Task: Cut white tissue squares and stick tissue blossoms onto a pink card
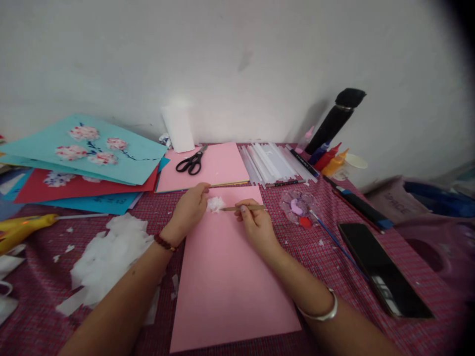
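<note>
A sheet of pink paper (pixel 233 287) lies upright before me on the table. Near its top sits a small ruffled tuft of white tissue paper (pixel 215 203). My left hand (pixel 190 207) rests at the sheet's upper left edge, fingers stretched forward beside the tuft, with nothing visible in them. Between the fingers of my right hand (pixel 256 225) is a thin tan pointed stick (pixel 237 208), like a pencil or brush handle. It lies almost level, its tip pointing left at the tuft's right edge; whether they touch I cannot tell.
Left are a tissue pile (pixel 111 259), a yellow glue gun (pixel 29 230) and cards with tissue flowers (pixel 83 132). Scissors (pixel 190 162) lie on stacked paper behind. Right are glue sticks (pixel 272 163), a paint palette (pixel 297 203), a blue brush (pixel 336 241), paint bottles (pixel 336 162) and a phone (pixel 382 269).
</note>
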`<action>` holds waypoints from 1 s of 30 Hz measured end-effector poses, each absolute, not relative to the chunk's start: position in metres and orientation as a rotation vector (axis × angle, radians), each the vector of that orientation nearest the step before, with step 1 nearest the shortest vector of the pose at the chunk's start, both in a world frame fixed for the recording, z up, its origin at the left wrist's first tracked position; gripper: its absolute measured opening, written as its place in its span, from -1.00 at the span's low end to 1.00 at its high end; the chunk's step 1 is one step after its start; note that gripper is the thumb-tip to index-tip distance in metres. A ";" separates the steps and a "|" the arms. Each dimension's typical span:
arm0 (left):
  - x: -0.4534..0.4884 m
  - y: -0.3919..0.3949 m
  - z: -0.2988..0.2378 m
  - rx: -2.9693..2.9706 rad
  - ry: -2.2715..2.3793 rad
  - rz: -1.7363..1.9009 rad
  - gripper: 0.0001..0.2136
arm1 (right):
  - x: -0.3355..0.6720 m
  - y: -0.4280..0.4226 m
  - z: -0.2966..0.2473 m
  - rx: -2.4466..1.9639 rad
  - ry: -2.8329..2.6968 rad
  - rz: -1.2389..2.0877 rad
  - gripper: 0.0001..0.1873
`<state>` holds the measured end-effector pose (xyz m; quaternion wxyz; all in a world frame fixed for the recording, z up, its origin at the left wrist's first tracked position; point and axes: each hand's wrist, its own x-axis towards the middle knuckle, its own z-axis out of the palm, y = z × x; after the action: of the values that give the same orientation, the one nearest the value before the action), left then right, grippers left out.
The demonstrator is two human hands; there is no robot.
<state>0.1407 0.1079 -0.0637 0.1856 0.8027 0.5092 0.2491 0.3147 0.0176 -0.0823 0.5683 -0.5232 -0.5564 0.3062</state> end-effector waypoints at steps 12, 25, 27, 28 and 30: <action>0.137 0.110 -0.086 2.063 1.180 0.847 -0.55 | 0.309 0.017 -0.080 -1.258 -1.302 0.715 -0.80; 0.142 0.099 -0.083 2.304 1.182 0.844 -0.73 | 0.310 0.017 -0.081 -1.283 -1.285 0.741 -0.80; 0.142 0.100 -0.084 2.300 1.165 0.838 -0.75 | 0.310 0.017 -0.080 -1.283 -1.280 0.746 -0.80; 0.142 0.101 -0.084 2.290 1.162 0.838 -0.75 | 0.310 0.017 -0.079 -1.281 -1.280 0.748 -0.80; 0.141 0.102 -0.083 2.272 1.163 0.837 -0.76 | 0.311 0.017 -0.079 -1.276 -1.280 0.743 -0.80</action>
<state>0.1414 0.1024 -0.0828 0.2258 0.8240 0.4218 0.3034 0.3106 0.0166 -0.0786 0.5594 -0.5413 -0.5428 0.3152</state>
